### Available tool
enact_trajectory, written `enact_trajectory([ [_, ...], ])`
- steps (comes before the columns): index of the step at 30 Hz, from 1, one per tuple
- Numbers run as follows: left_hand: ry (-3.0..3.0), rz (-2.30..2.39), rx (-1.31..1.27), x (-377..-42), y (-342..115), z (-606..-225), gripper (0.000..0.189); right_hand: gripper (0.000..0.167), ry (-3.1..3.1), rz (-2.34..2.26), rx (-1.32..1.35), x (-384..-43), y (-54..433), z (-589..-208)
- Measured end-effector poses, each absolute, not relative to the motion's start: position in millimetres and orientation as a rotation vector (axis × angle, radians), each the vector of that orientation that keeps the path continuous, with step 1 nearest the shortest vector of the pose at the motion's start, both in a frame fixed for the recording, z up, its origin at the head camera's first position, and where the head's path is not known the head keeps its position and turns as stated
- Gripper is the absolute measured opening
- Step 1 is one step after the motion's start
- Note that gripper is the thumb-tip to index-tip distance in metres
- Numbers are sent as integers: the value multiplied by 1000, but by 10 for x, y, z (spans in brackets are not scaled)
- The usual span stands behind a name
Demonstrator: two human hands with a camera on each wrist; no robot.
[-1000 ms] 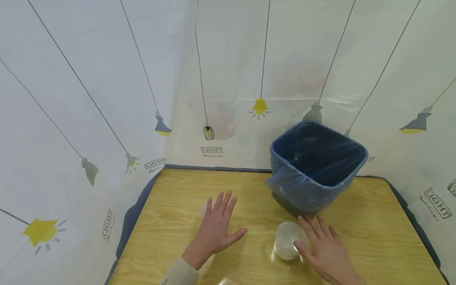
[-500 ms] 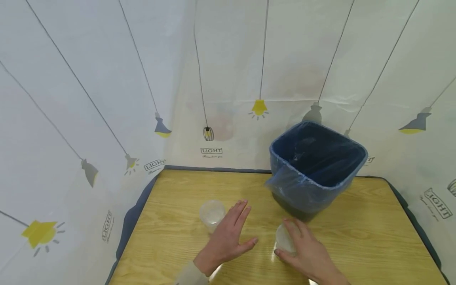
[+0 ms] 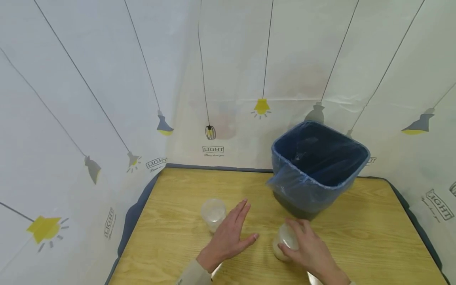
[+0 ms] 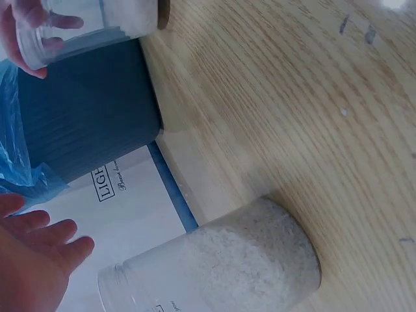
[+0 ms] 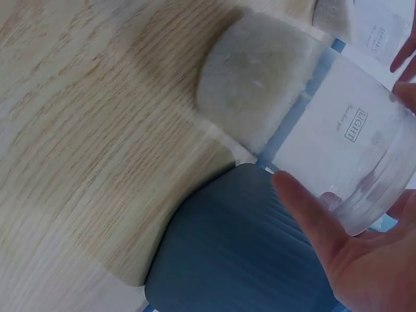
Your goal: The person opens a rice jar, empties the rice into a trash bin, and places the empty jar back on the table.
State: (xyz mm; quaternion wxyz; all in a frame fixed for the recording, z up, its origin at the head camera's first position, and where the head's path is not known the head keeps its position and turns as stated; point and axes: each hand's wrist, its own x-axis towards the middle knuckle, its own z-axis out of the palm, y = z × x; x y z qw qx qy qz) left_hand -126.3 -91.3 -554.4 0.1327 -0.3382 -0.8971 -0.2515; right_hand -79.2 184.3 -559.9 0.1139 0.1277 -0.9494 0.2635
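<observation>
My right hand (image 3: pixel 313 247) grips a clear jar (image 3: pixel 283 237) round its upper part, thumb on the near side. In the right wrist view, white grainy stuff fills the lower half of that jar (image 5: pixel 260 84). Whether its base touches the table, I cannot tell. A second clear jar (image 3: pixel 213 210) stands upright on the left; the left wrist view shows similar white grains in this jar (image 4: pixel 240 260). My left hand (image 3: pixel 229 233) hovers just right of it, fingers extended and thumb spread, holding nothing. It partly hides that jar's lower side in the head view.
Behind the right jar stands a dark bin (image 3: pixel 297 208) lined with a blue plastic bag (image 3: pixel 303 184). The wood-grain table (image 3: pixel 171 237) ends at a white sheet (image 3: pixel 235 71) printed with hanging lamps, which rises at the back and both sides.
My right hand has moved left from beside the right jar and closed round its upper part. My left hand has shifted right, uncovering the left jar.
</observation>
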Motion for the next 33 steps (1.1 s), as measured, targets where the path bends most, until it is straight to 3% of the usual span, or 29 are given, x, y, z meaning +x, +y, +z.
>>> enact_trajectory([
  [14, -2663, -789, -968, -1266, -888, -5437, 90, 75, -2717, 1103, 261, -820, 1819, -5254],
  [33, -2388, -694, -1132, -1347, -449, -4939, 128, 72, -2427, 1348, 294, -916, 1654, -4804],
])
